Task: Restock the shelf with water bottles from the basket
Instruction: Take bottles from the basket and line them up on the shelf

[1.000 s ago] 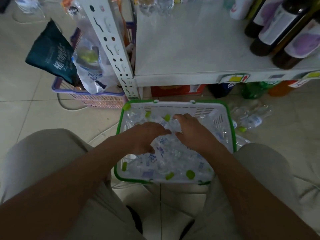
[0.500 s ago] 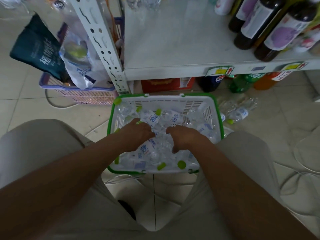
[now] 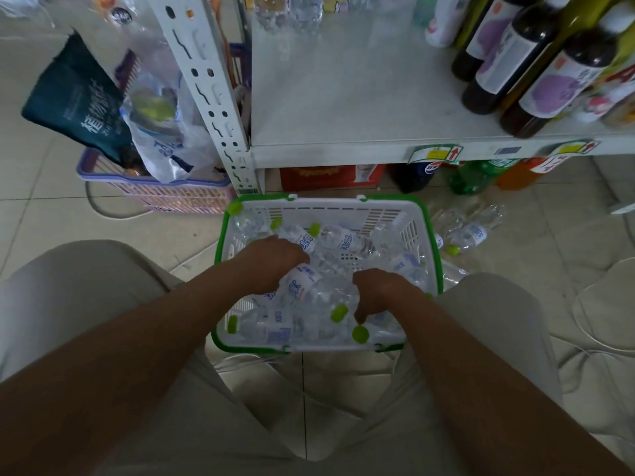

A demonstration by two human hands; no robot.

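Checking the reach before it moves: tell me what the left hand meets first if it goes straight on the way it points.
Probably the blue-labelled water bottle lying just ahead of the left hand, inside the basket; beyond it, the basket's far wall. Depth is unclear.

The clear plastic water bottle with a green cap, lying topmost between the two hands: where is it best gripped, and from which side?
Probably the labelled middle of the clear plastic water bottle, taken from above. It lies on its side atop the other bottles, green cap toward the person, so its round body is exposed.
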